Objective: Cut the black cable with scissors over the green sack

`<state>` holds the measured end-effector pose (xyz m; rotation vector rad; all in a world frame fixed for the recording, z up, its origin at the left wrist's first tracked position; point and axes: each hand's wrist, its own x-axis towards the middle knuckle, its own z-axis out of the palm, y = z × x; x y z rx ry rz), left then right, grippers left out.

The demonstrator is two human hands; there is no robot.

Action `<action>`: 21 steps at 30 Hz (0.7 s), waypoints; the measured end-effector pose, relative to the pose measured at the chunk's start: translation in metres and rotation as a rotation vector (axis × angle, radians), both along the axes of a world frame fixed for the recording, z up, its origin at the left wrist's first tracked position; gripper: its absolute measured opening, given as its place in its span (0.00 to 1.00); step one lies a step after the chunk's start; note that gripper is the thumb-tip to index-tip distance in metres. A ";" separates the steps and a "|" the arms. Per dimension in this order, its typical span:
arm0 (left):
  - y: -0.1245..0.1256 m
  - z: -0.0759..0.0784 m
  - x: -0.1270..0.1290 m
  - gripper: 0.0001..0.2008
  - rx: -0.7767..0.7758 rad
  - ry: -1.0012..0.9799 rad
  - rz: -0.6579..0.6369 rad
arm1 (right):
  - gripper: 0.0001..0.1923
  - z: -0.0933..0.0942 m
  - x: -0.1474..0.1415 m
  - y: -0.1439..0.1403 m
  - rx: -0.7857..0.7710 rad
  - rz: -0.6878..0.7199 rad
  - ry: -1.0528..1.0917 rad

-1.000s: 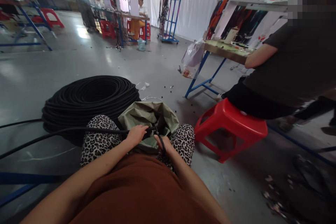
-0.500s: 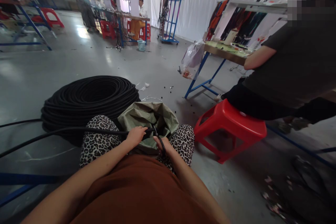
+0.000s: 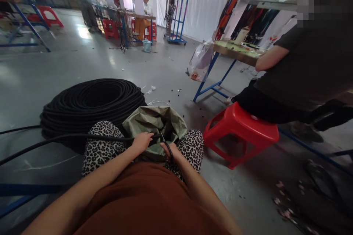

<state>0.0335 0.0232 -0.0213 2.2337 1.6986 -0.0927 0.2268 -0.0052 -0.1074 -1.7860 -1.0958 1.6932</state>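
Two hands meet over the mouth of the green bag (image 3: 154, 121) standing between your knees. Your left hand (image 3: 142, 141) is closed around the black cable (image 3: 68, 137), fingers curled over the top of it, just at the near rim of the bag. From that grip the cable runs out to your left, across your left knee and on toward the frame edge. Your right hand (image 3: 168, 150) sits just beside the left, fingers partly curled around a thin dark tool (image 3: 165, 144) whose tip points up toward the cable end; how tightly it grips cannot be told, since the palm faces away. The tool's type is too small to make out.

Behind the bag, touching your left knee, lies the big coil (image 3: 92, 104) of the same black cable, flat on the floor.

To your right a red stool (image 3: 241, 134) carries a seated person in a dark shirt (image 3: 311, 69), whose arm rests on a bench (image 3: 235, 54) with blue legs. A clear plastic bag (image 3: 201, 60) hangs at that bench's near corner. Far back, another person (image 3: 145, 14) sits at a second bench among red stools, near a blue rack (image 3: 178, 16).

No brand, label or writing is legible anywhere in view.
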 end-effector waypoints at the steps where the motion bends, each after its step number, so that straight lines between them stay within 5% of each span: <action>1: 0.000 0.000 0.000 0.21 -0.003 -0.003 0.000 | 0.27 0.001 0.000 0.000 -0.007 0.004 -0.028; 14: 0.003 -0.004 -0.002 0.21 -0.048 0.002 0.020 | 0.26 -0.010 0.002 0.003 -0.030 0.083 -0.197; 21: 0.004 -0.002 -0.006 0.19 0.019 -0.112 0.067 | 0.27 0.005 0.000 0.000 -0.057 -0.045 -0.106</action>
